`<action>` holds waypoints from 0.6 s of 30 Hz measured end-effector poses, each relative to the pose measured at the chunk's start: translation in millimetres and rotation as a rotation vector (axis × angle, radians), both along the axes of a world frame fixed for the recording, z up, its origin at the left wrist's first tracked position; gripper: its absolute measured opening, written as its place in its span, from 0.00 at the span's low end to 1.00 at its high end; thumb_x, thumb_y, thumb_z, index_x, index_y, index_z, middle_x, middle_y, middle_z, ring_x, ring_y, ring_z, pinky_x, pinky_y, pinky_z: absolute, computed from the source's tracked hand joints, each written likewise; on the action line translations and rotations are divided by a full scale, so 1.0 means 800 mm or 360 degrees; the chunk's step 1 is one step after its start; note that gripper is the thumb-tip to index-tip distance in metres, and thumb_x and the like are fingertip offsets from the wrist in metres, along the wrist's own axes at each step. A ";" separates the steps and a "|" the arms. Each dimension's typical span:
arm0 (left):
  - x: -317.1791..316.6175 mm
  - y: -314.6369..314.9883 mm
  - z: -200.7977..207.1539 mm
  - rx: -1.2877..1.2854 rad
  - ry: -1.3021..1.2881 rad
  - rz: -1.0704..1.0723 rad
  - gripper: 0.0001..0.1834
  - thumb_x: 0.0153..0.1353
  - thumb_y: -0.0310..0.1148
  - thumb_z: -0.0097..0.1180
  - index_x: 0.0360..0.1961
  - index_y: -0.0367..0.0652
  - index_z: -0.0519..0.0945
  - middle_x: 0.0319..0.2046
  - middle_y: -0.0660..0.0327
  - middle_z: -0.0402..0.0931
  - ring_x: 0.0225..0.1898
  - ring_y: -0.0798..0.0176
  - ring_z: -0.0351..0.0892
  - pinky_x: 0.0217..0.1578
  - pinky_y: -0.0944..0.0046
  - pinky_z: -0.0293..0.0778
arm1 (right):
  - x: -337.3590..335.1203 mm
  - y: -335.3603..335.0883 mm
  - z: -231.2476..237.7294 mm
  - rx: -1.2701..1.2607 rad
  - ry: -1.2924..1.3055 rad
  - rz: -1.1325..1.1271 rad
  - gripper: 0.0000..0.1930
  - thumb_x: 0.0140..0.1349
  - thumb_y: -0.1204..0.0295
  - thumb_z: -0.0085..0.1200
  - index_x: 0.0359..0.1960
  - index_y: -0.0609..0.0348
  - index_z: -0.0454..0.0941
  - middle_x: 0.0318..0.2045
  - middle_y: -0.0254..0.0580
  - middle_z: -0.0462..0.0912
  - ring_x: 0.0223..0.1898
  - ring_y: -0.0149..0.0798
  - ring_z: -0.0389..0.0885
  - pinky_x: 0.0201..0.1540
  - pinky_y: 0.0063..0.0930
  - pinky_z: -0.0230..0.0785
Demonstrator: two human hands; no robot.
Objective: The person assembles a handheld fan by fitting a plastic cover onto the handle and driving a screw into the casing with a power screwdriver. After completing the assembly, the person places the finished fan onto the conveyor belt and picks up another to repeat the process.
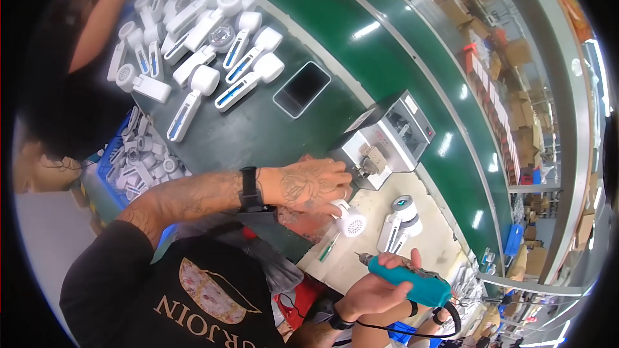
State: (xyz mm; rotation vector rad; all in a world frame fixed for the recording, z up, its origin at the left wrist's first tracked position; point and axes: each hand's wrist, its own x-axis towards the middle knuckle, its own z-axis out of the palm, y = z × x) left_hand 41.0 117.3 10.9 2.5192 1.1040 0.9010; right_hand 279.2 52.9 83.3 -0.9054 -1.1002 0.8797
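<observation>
My left hand (pixel 314 185), palm down with fingers bent, is closed over a white handheld device (pixel 353 223) with a round grilled head, possibly a small fan. Its neck runs under my fingers, and the handle is hidden. Just beyond my fingertips stands a grey box-shaped machine (pixel 380 145), perhaps a screw feeder. My right hand (pixel 380 290) grips a teal electric screwdriver (pixel 412 282), its bit pointing left toward the device. On the pale work surface between them lies a small green-handled tool (pixel 329 248). Another white device (pixel 391 232) lies beside a dark-topped round part (pixel 403 205).
Many white devices (pixel 206 26), several with blue strips, cover the table's far left. A phone (pixel 302 89) lies behind my left hand. A blue crate (pixel 106 171) holds white parts. The green conveyor (pixel 367 32) runs behind. Another person's arm (pixel 100 22) reaches in at upper left.
</observation>
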 end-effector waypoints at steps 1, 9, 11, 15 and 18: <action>0.001 -0.002 0.000 0.0031 -0.0069 -0.0034 0.21 0.62 0.50 0.60 0.40 0.41 0.79 0.44 0.58 0.74 0.46 0.54 0.71 0.47 0.55 0.70 | -0.003 0.007 0.007 0.0012 0.0106 0.0060 0.30 0.70 0.46 0.49 0.55 0.65 0.70 0.30 0.40 0.72 0.35 0.36 0.71 0.43 0.31 0.65; 0.008 -0.027 -0.011 -0.0052 -0.0002 0.0102 0.27 0.66 0.52 0.56 0.59 0.48 0.77 0.55 0.61 0.76 0.54 0.58 0.73 0.55 0.53 0.68 | -0.085 0.109 0.028 0.0125 0.0019 0.0166 0.28 0.73 0.43 0.47 0.42 0.61 0.72 0.23 0.34 0.68 0.26 0.31 0.67 0.31 0.26 0.61; 0.009 -0.028 -0.012 -0.0074 0.0004 0.0129 0.27 0.66 0.53 0.56 0.60 0.48 0.77 0.56 0.62 0.76 0.55 0.58 0.73 0.56 0.53 0.68 | -0.110 0.131 0.030 0.0128 -0.0103 0.0125 0.29 0.73 0.44 0.47 0.44 0.65 0.72 0.24 0.35 0.69 0.26 0.31 0.69 0.30 0.25 0.61; 0.001 -0.022 -0.016 -0.0111 0.0022 0.0146 0.28 0.67 0.53 0.55 0.60 0.48 0.76 0.55 0.63 0.76 0.55 0.60 0.73 0.56 0.55 0.67 | -0.129 0.170 0.015 0.0092 -0.0096 0.0163 0.28 0.75 0.46 0.46 0.45 0.65 0.72 0.24 0.35 0.70 0.27 0.31 0.69 0.30 0.24 0.62; -0.004 -0.025 -0.010 -0.0050 0.0014 0.0155 0.28 0.66 0.52 0.56 0.60 0.48 0.75 0.54 0.63 0.76 0.54 0.60 0.73 0.55 0.57 0.67 | -0.140 0.180 0.000 0.0111 -0.0052 0.0218 0.25 0.76 0.48 0.46 0.42 0.63 0.71 0.24 0.35 0.70 0.27 0.31 0.69 0.30 0.25 0.62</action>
